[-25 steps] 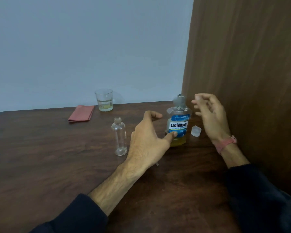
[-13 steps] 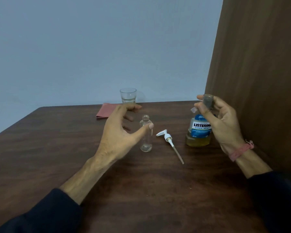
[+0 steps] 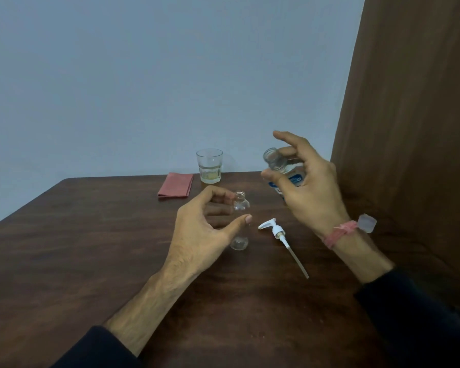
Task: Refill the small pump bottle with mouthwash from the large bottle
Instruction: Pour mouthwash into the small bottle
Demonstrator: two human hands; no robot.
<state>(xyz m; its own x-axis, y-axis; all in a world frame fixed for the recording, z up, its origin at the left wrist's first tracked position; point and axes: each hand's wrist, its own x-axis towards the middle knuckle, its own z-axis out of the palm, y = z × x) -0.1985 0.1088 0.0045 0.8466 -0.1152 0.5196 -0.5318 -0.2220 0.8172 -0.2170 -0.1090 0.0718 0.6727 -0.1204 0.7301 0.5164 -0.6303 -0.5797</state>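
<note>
The small clear pump bottle [image 3: 241,204] stands uncapped and empty on the dark wooden table [image 3: 91,248]. My left hand [image 3: 205,232] cups around it, thumb in front of its body and fingers by the neck, not clearly closed on it. My right hand [image 3: 308,189] grips the large mouthwash bottle [image 3: 275,162], lifted off the table and tilted, its open mouth pointing left above the small bottle. My fingers hide most of its blue label. The white pump head [image 3: 272,227] with its dip tube lies on the table between my hands.
The large bottle's clear cap [image 3: 367,223] rests on the table by my right wrist. A glass [image 3: 209,166] with a little yellowish liquid and a folded red cloth [image 3: 175,185] sit at the back. A brown wooden panel [image 3: 409,128] closes off the right side.
My right hand has lifted the large bottle off the table and tipped it left. My left hand has closed in around the small bottle. The view has shifted.
</note>
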